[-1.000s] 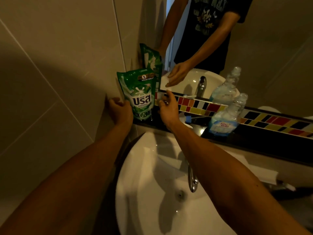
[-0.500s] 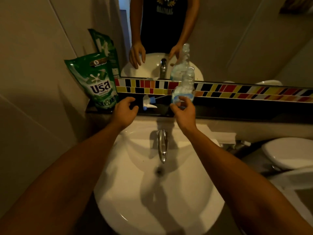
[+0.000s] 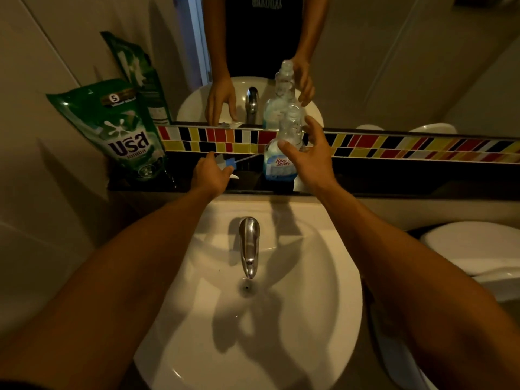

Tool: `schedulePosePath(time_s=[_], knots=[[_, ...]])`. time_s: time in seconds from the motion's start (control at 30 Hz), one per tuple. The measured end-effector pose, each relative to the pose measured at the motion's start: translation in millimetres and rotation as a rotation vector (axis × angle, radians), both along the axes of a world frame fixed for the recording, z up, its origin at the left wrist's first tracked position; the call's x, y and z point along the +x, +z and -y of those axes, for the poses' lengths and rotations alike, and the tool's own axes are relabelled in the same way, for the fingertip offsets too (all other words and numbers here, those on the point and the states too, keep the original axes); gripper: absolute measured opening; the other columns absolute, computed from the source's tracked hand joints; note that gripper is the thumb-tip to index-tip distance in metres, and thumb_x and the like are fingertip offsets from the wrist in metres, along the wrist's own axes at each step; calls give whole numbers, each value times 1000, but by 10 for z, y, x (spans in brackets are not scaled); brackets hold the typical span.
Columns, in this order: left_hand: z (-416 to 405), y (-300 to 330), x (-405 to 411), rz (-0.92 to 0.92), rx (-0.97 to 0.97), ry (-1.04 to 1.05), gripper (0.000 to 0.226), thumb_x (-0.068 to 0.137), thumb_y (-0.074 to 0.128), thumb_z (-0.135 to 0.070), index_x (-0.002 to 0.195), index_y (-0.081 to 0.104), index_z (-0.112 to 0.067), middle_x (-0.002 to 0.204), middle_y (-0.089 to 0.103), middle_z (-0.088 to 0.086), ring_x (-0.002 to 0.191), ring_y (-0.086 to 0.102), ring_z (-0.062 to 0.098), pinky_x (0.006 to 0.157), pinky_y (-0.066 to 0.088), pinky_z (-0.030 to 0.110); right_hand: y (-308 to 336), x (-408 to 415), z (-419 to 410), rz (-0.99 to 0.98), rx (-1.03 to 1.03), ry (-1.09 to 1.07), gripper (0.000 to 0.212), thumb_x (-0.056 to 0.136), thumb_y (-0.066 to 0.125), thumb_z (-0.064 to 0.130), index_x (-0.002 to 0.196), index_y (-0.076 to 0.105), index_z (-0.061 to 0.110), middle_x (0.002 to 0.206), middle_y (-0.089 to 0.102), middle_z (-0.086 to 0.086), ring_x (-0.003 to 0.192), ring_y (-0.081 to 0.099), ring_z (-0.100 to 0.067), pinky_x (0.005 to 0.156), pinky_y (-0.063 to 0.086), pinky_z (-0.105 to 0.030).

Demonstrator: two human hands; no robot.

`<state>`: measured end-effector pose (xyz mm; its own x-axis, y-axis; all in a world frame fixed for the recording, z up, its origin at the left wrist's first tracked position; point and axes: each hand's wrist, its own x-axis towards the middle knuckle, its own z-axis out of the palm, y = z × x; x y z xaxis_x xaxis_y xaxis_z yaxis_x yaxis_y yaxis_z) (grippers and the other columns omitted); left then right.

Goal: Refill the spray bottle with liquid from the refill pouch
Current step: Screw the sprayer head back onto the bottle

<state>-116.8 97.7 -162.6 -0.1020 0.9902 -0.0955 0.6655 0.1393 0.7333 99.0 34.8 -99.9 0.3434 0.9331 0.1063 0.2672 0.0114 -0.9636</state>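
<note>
Clear spray bottle (image 3: 281, 153) now meets right hand (image 3: 308, 161) (fingers spread).

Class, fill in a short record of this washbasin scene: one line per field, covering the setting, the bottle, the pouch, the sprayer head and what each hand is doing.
setting: white ceramic basin below a dark ledge and mirror
bottle: clear plastic spray bottle, blue label, upright on ledge, sprayer off
pouch: green refill pouch standing at ledge's left end, leaning on wall
sprayer head: white and blue trigger sprayer lying on ledge
left hand: on the sprayer head
right hand: open, fingers around the bottle's upper part
chrome tap: no water running
</note>
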Motion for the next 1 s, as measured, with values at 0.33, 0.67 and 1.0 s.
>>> schedulePosePath(time_s=[0.33,0.67,1.0], knots=[[-137,-86,112,158,-107,207,51,85,74,-11,133,55,-6,131,60,17,118,61,36,89,53,39,20,106,-232,-28,-87,175,56,93,78,22,142,53,20,138,64,0,126,62,-17,105,55,-46],[-1,81,-227,606,-108,161,46,85,74,-9,129,60,-5,118,63,13,106,64,26,77,57,30,41,73,-95,-69,-26,149,48,97,73,19,141,53,18,136,63,-3,119,64,-14,90,59,-32],[104,1091,-512,806,86,199,51,85,75,-15,131,52,-12,120,65,13,83,68,17,52,54,21,160,133,397,17,-32,141,42,97,73,28,133,54,20,130,66,-2,121,65,-20,102,56,-48]])
